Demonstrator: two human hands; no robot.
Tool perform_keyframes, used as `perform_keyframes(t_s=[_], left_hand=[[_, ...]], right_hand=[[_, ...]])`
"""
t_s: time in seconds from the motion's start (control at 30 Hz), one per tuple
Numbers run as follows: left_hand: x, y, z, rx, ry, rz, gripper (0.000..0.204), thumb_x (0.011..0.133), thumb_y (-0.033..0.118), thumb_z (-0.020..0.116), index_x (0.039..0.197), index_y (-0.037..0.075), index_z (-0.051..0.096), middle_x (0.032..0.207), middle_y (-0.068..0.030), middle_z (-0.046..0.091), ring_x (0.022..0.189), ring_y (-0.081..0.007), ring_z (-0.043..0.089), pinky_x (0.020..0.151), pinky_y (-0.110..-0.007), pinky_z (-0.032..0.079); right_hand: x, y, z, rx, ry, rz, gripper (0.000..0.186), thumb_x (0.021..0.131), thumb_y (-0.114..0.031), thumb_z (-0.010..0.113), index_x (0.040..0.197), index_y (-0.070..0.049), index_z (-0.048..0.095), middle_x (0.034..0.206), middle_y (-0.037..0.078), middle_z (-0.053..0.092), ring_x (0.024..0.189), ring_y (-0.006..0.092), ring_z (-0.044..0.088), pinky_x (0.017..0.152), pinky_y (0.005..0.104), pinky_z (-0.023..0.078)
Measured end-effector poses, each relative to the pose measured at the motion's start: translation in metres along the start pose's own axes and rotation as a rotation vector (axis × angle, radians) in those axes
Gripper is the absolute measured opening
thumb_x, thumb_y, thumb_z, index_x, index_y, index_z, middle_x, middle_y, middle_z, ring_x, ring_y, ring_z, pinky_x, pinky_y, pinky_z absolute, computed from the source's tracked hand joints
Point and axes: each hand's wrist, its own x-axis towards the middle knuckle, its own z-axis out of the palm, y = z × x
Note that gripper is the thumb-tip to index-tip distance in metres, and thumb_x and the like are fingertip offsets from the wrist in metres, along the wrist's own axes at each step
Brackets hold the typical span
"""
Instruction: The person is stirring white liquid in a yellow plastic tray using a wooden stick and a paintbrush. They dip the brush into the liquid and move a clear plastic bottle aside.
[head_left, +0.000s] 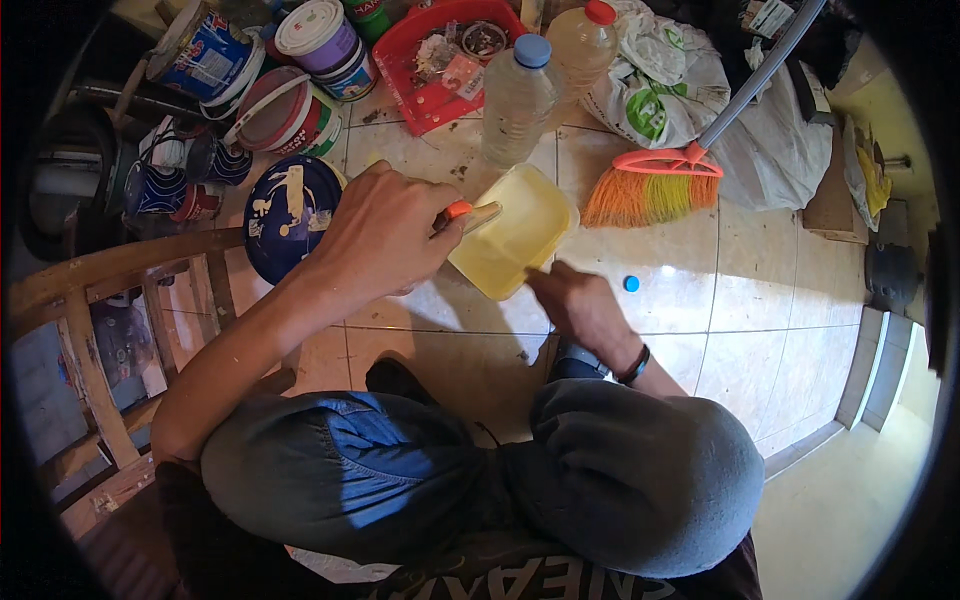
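My left hand [395, 225] is closed on a short wooden tool with an orange part [480, 215], held over the left side of a pale yellow plastic tub [515, 205] on the tiles. My right hand [580, 310] is curled at the tub's near right edge; what its fingers grip is too small to make out. Just behind the tub stands a clear bottle with a blue cap [520, 110]. A loose blue cap [631, 283] lies right of my right hand. A round dark blue lid [275, 235] is left of my left hand.
Paint buckets [280, 115] stand at the back left, beside a red dustpan [410, 80] with debris. A red-capped bottle [580, 55], plastic bags [760, 160] and an orange-yellow broom [645, 195] are at the back right. A wooden chair frame [90, 350] borders the left.
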Motion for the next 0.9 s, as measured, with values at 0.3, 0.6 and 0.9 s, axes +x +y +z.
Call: perform_keyframes(t_s=[0.3,0.6,0.9], left_hand=[[-0.002,-0.003,0.002,-0.007,0.024,0.061,0.025,0.096,0.025,0.077,0.109,0.005,0.083,0.087,-0.0171,0.079,0.078,-0.0400,0.070,0.086,-0.047,0.053],[-0.001,-0.004,0.001,-0.033,-0.039,0.040,0.024,0.096,0.024,0.076,0.110,0.006,0.083,0.085,-0.0179,0.078,0.080,-0.0401,0.070,0.084,-0.047,0.053],[-0.008,-0.008,-0.005,0.115,-0.227,0.245,0.028,0.093,0.020,0.074,0.120,0.014,0.081,0.098,-0.0078,0.075,0.094,-0.0313,0.067,0.095,-0.043,0.047]], right_hand=[[0.016,0.025,-0.032,-0.063,0.141,0.109,0.014,0.098,-0.014,0.071,0.110,-0.008,0.077,0.086,0.013,0.067,0.072,0.0355,0.071,0.063,0.0461,0.058],[-0.003,0.015,-0.033,-0.010,-0.012,0.072,0.015,0.095,-0.015,0.076,0.108,-0.010,0.079,0.087,0.013,0.066,0.074,0.0360,0.071,0.067,0.0472,0.058],[0.058,0.041,-0.029,-0.022,0.247,0.114,0.015,0.098,-0.015,0.073,0.097,-0.001,0.078,0.089,0.018,0.073,0.079,0.0394,0.073,0.072,0.0503,0.059]])
